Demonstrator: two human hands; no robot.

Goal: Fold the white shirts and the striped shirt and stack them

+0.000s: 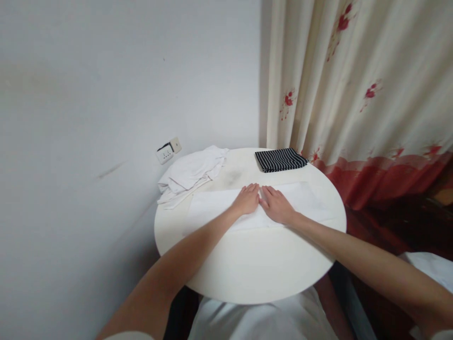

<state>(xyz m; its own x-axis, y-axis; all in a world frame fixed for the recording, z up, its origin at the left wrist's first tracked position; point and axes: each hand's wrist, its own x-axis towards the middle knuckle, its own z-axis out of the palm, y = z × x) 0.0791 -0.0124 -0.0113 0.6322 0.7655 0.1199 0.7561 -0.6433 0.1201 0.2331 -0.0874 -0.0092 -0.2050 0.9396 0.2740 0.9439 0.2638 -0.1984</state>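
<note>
A white cloth (304,200) lies folded into a long flat strip across the round white table (258,269). My left hand (247,198) rests flat on the middle of the cloth, palm down with the fingers stretched out. Right beside it, my right hand (276,204) also presses flat on the cloth, its fingers extended. The fingertips of both hands almost meet near the strip's far edge. Neither hand grips anything.
At the table's back left lies a crumpled white cloth (194,170). A folded black-and-white striped cloth (281,159) sits at the back right. Behind are a wall with a socket (164,154) and a floral curtain (325,85) on the right.
</note>
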